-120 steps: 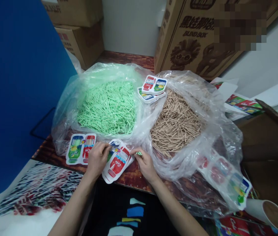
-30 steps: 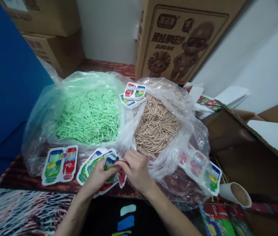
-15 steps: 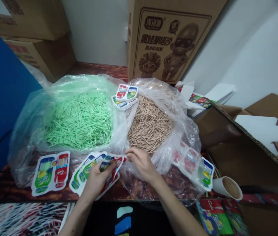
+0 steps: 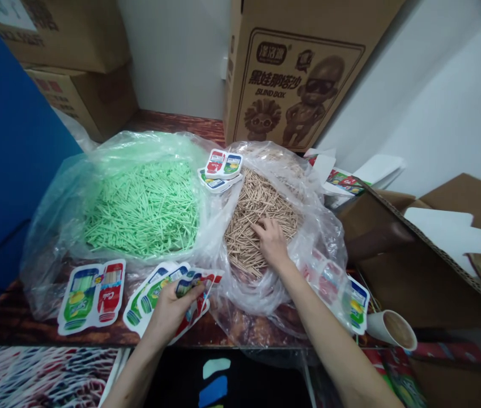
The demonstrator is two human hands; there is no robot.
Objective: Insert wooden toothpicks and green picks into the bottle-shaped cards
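My left hand (image 4: 172, 309) grips a fan of bottle-shaped printed packets (image 4: 150, 292) at the table's front edge, thumb on top. My right hand (image 4: 271, 239) reaches into the clear bag of tan wooden sticks (image 4: 257, 218), fingers curled down among the sticks; what they grasp is hidden. To the left lies a clear bag of green sticks (image 4: 147, 207). One filled double packet (image 4: 92, 294) lies flat on the table left of my left hand. A small stack of packets (image 4: 221, 170) rests between the two bags.
A printed cardboard box (image 4: 295, 73) stands behind the bags, with more boxes (image 4: 79, 73) at back left. An open brown carton (image 4: 435, 249) sits at right. A paper cup (image 4: 393, 328) lies on its side near more packets (image 4: 357, 303). A blue panel (image 4: 6, 153) stands at left.
My right hand left the packets and moved up and right into the bag of tan sticks. My left hand stays on the fan of packets.
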